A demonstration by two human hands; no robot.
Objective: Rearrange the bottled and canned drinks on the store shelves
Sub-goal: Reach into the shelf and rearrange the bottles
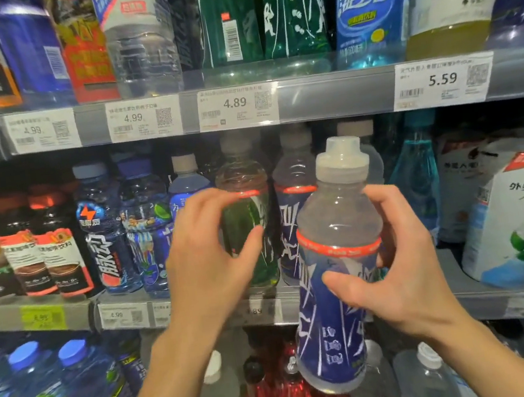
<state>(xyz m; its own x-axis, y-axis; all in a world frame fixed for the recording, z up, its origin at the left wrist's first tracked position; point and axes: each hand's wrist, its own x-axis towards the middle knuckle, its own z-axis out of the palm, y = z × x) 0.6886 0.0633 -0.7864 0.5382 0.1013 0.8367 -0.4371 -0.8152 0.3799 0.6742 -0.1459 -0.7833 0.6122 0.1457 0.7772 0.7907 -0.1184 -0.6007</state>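
My right hand [391,268] grips a clear bottle with a blue label and a pale sports cap [335,271], held upright in front of the middle shelf. My left hand [209,254] is curled round the green-labelled bottle [251,232] that stands on the middle shelf, thumb on its front and fingers over its shoulder. Just right of it stands another blue-labelled bottle [292,214], partly hidden by the held one.
The middle shelf [69,307] also carries dark coffee bottles [58,243] and blue drink bottles [106,234] on the left, and white-labelled bottles [513,217] on the right. The upper shelf rail [334,95] bears price tags. Blue-capped and red bottles fill the shelf below.
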